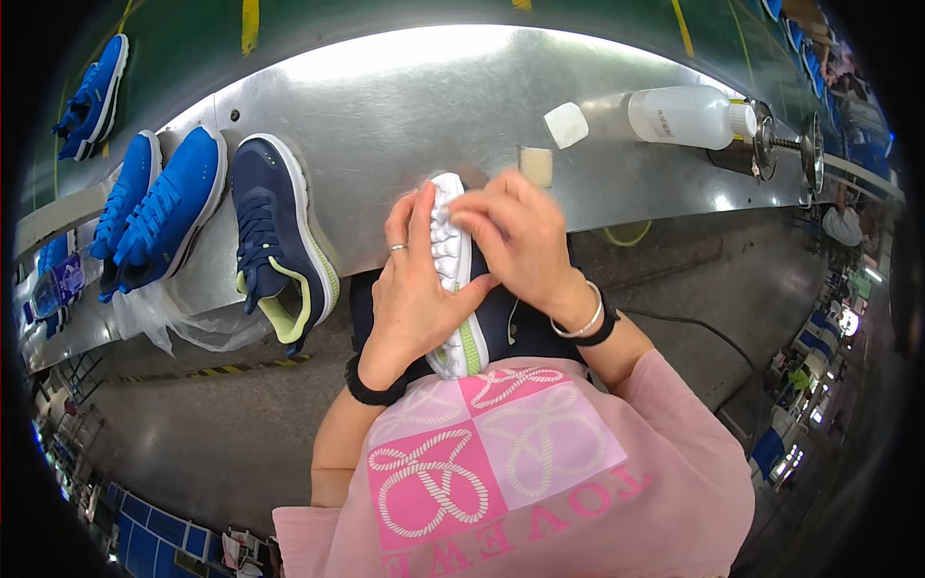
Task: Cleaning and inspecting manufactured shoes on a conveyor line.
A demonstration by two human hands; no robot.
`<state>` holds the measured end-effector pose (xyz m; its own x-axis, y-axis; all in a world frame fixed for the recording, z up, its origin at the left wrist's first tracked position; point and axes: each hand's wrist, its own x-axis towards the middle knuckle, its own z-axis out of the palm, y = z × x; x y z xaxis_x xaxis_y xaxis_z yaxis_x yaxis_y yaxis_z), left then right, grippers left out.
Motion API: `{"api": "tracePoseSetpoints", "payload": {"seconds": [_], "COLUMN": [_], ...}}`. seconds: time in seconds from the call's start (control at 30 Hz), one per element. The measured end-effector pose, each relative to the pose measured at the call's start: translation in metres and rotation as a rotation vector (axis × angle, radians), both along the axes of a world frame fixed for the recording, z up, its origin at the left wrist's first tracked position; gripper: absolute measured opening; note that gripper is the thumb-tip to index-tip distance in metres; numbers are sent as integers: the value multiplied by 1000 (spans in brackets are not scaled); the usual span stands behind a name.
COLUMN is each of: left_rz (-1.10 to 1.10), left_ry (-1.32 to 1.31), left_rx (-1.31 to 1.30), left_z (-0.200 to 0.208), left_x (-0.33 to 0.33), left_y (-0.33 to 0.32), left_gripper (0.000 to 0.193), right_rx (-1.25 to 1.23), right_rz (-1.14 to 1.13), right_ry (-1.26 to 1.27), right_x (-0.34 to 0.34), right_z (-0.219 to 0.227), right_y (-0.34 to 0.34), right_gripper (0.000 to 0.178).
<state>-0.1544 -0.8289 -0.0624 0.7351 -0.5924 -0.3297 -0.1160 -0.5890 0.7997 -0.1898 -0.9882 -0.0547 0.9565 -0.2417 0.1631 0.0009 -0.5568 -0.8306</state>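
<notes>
A navy sneaker (pixel 449 255) with a white and lime sole lies tilted against my lap at the near edge of the bench, its sole side facing up. My left hand (pixel 412 299) is closed around it, fingers along the left side of the sole and thumb across it. Over the upper part of the sole, my right hand (pixel 525 241) has its fingers pinched together near the white edge. Whatever sits between those fingertips, if anything, is hidden. A matching navy sneaker (pixel 260 217) with lime lining rests on the bench to the left.
Two bright blue sneakers (pixel 178 197) stand farther left, beside crumpled clear plastic (pixel 207 326). Another blue sneaker (pixel 94 96) is on the green belt (pixel 318 24). Beyond my right hand lie a beige block (pixel 536 167), a white block (pixel 566 125), a white bottle (pixel 674 116) and a metal device (pixel 761 140).
</notes>
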Motion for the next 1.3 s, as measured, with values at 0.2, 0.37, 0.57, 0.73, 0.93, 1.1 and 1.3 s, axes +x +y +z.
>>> {"api": "tracePoseSetpoints", "payload": {"seconds": [0.2,0.37,0.57,0.73,0.93,1.1,1.3], "left_rz": [0,5,-3,32,5,17,10], "left_ry": [-2,-15,-26,27,-21,-8,-18], "left_rx": [33,16,14,34,9,47,-6], "left_z": [2,4,2,3,1,3,-4], "left_x": [0,1,-1,0,-2,-2,-1], "left_y": [-2,-4,-3,-3,-2,-2,1], "left_gripper": [106,105,105,105,104,104,103], "right_rx": [-35,-67,-34,-43,-59,-79,-54], "right_rz": [30,-61,-4,-77,6,-57,52], "right_ry": [-70,-67,-99,-113,-103,-115,-108], "right_x": [-15,1,-18,5,-21,3,-27], "right_z": [4,-2,3,-6,4,-4,9], "right_y": [7,4,13,7,16,9,22], "right_gripper": [12,10,11,12,12,11,7]}}
